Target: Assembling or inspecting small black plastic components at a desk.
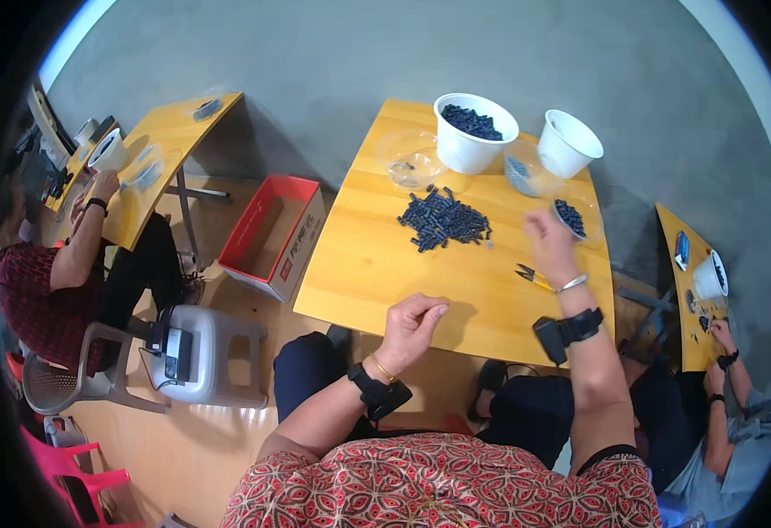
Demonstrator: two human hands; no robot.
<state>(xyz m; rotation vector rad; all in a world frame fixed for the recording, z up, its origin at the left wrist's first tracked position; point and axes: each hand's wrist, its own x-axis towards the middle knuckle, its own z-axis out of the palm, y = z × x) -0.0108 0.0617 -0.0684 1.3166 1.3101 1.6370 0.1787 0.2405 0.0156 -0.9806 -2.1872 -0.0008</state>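
My left hand point(412, 330) hovers over the near edge of the yellow table point(359, 286), fingers pinched together; whatever is in them is too small or hidden. Further right, my right hand point(550, 242) is raised over the table with its fingers curled, beside a small clear bowl point(570, 217) of dark pieces. What the right fingers hold, if anything, cannot be made out. Below that hand lies a pair of small snips point(533, 276) with yellow handles and dark blades. A loose pile of short dark tube-like pieces point(443, 219) covers the middle of the table.
At the back stand a white bucket point(465, 150) full of dark pieces and another white bucket point(569, 145). Clear containers point(414, 167) with small parts sit beside them. A red-rimmed box point(271, 233) is on the floor at left. People work at tables point(174, 132) on both sides.
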